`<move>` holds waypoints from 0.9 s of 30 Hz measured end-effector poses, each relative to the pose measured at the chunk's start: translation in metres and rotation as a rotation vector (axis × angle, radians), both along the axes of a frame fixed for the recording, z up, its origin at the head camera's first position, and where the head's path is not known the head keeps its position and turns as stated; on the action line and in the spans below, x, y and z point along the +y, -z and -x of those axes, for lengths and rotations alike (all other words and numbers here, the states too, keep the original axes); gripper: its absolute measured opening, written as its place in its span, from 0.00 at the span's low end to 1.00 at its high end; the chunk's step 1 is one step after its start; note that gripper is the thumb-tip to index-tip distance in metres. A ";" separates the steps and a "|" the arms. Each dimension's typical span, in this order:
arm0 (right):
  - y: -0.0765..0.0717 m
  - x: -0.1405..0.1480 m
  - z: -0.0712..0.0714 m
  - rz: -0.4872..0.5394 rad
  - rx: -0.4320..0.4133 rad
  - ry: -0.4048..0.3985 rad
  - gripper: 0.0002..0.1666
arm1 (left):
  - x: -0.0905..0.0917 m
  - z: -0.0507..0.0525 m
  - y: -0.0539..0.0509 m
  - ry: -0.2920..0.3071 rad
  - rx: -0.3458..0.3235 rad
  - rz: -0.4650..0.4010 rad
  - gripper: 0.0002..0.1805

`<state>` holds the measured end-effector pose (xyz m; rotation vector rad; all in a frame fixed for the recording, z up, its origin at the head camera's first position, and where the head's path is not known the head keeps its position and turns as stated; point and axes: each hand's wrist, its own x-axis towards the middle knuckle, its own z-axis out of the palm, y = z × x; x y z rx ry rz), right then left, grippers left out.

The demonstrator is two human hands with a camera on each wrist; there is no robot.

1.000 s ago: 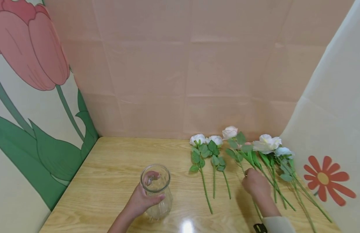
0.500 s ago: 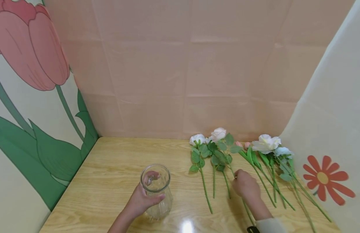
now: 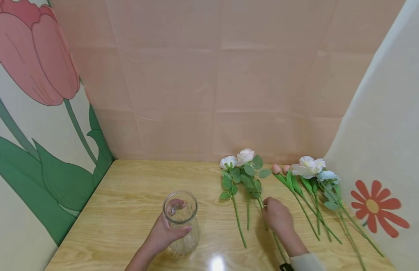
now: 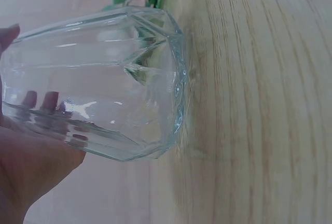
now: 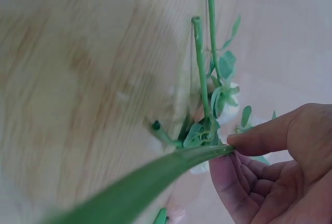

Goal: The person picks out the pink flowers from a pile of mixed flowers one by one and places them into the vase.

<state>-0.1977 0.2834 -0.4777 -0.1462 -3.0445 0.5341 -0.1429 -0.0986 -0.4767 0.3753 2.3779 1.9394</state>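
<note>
My left hand grips a clear glass vase near its neck, thumb on the near side and fingers round the far side. The vase stands upright on the table; the left wrist view shows its faceted wall. With thumb and fingertips, my right hand pinches the green stem of a pale pink rose. That rose's leaves overlap another short-stemmed flower, whose bloom is hidden behind it. Just left lies a white rose with its stem toward me.
Right of my right hand lie pink tulips, a large white flower and a pale blue flower, their stems crossing. A pink backdrop closes off the back of the wooden table; printed cloths hang at both sides.
My right hand has moved left with the pale pink rose, away from the tulips and over the short-stemmed flowers. The left hand and the vase have stayed in place.
</note>
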 end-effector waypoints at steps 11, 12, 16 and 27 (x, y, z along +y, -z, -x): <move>0.003 -0.020 0.001 0.014 0.004 -0.014 0.16 | 0.000 -0.001 0.001 -0.023 0.010 -0.007 0.39; 0.004 -0.021 0.001 0.014 0.002 -0.011 0.16 | 0.000 0.000 0.001 -0.022 0.012 -0.006 0.39; 0.004 -0.025 0.003 0.013 -0.023 0.001 0.14 | 0.001 0.000 0.002 -0.017 0.016 -0.003 0.39; 0.007 -0.030 0.003 0.001 -0.061 -0.021 0.15 | 0.001 0.001 0.001 -0.015 0.027 0.004 0.39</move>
